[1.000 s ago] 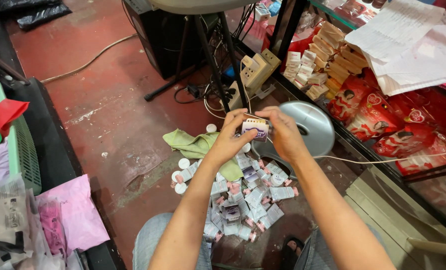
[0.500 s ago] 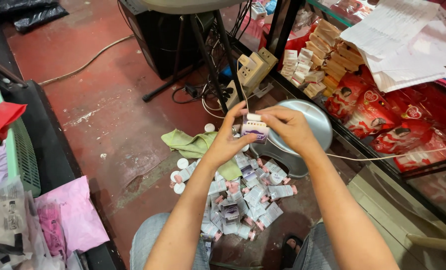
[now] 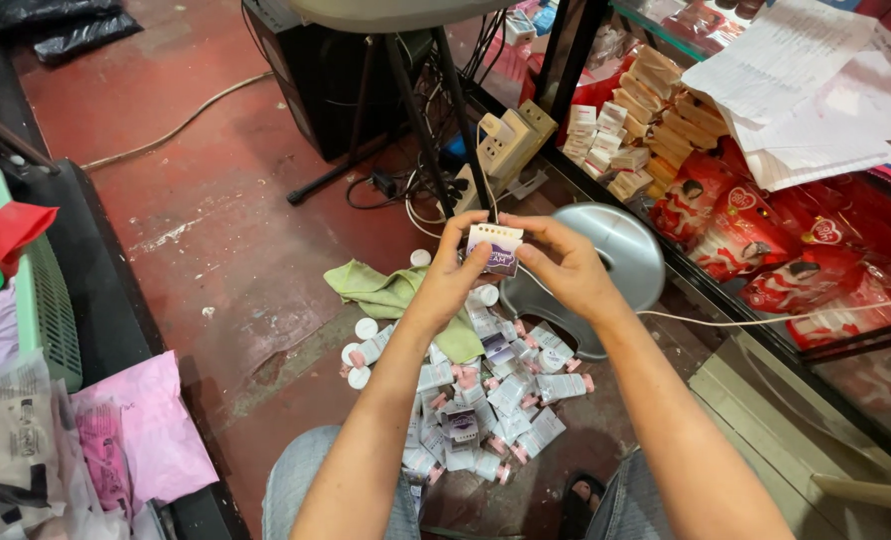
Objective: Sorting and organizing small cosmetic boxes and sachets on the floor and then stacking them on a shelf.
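Note:
My left hand point(image 3: 453, 277) and my right hand point(image 3: 566, 268) together hold a small white and purple carton point(image 3: 495, 247) above the floor, fingers pinching its two ends. Directly below lies a heap of small white tubes with pink caps and matching cartons point(image 3: 486, 400) on the red floor. A crumpled green cloth point(image 3: 386, 293) lies at the heap's left edge, partly under my left wrist. A grey plastic stool seat point(image 3: 621, 255) sits just right of my hands.
A glass display case point(image 3: 766, 250) with red packets and stacked small boxes runs along the right. Papers point(image 3: 816, 90) lie on top of it. A power strip point(image 3: 511, 140) and cables sit beyond the stool. A black speaker point(image 3: 316, 60), stand legs, and pink bags point(image 3: 136, 430) border the left.
The view has shifted slightly. My hands still hold the carton, which has been turned a little between my fingers. The heap has not moved.

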